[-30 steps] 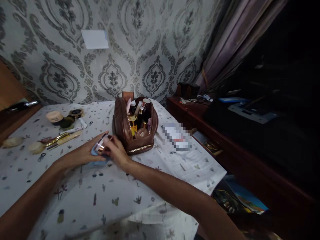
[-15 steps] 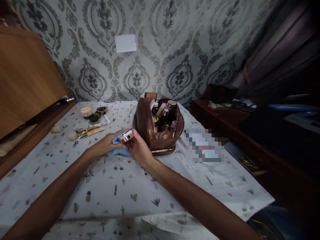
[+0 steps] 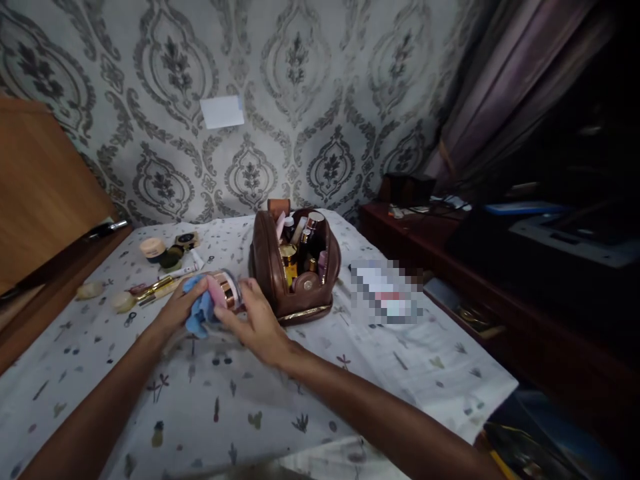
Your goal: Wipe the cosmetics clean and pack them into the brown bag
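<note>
My left hand (image 3: 179, 308) is closed on a blue cloth (image 3: 199, 316), which presses against a cosmetic jar (image 3: 229, 291). The jar is pink with a shiny rose-gold band and a clear end, and it lies on its side in the air above the table. From the right, my right hand (image 3: 260, 325) grips the same jar, thumb below and fingers at its clear end. Just beyond my right hand stands a brown leather bag (image 3: 266, 257), unzipped, with several bottles and tubes inside, among them a rose-gold capped bottle (image 3: 315, 221).
On the patterned tablecloth (image 3: 240, 400) at left lie a peach-lidded jar (image 3: 152, 249), a white tube (image 3: 186, 271), gold sticks (image 3: 156, 288) and a round cream item (image 3: 124, 302). A blurred-out object (image 3: 387, 293) lies right of the bag. A wooden cabinet (image 3: 45, 207) borders the left.
Both hands have moved left and slightly lower in view with the jar, which is turned so more of its pink side shows. The camera view has shifted a little too.
</note>
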### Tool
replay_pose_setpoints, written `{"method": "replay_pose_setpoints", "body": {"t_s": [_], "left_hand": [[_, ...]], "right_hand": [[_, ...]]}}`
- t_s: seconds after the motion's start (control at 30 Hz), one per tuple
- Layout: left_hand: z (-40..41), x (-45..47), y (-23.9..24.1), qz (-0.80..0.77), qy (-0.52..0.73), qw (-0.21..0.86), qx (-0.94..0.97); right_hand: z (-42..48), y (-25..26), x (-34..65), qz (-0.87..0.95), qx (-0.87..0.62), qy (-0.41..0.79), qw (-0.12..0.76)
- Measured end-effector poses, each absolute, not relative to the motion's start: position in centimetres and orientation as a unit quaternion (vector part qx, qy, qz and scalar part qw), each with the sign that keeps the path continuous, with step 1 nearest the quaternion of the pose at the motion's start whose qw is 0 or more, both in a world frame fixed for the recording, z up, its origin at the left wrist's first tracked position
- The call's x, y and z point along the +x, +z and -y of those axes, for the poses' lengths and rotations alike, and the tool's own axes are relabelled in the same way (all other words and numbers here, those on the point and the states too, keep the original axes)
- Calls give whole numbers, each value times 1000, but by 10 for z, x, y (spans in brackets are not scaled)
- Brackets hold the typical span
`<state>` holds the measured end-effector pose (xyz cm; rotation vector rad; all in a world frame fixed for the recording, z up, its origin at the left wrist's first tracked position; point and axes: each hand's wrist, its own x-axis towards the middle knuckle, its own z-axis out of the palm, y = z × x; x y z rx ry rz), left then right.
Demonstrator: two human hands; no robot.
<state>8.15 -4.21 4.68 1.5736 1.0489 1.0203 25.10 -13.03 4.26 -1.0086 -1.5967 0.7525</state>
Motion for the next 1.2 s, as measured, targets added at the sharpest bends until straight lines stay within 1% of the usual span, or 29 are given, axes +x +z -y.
{"method": "replay_pose_setpoints", "body": {"t_s": [0.07,0.13,0.23,0.3,0.4,0.5,0.6,0.7,0.77,0.87,0.93,1.07,1.13,1.2], "left_hand": [[46,85,53,-426,421,459,657],[48,92,61,-418,427,434,674],[51,113,77,-381,436,387,718],[54,130,89,-356,426,341,759],[58,150,101,-319,349,236,849],[61,157,101,-275,255,129,918],[62,153,92,-260,261,73,927],[61,149,80,-258,286,60,921],[62,149,73,-260,302,60,915],[64,152,67,-271,320,67,905],[65,153,66,-277,321,76,902],[65,152,66,-270,323,86,903],[65,151,66,-260,325,85,905],[64,151,66,-250,328,83,907]], "right_hand": [[142,59,260,696,-421,262,519],[152,72,271,694,-416,233,539],[160,87,292,657,-431,222,577],[159,95,310,619,-426,227,619],[152,104,341,559,-423,201,684],[143,107,370,544,-439,182,692],[137,104,390,559,-474,154,663],[131,103,400,587,-506,109,622],[124,106,400,618,-525,85,579],[108,114,393,670,-558,65,485],[93,117,386,700,-574,69,420],[64,114,371,730,-598,86,319],[52,108,366,731,-613,102,282],[41,100,364,726,-618,129,274]]}}
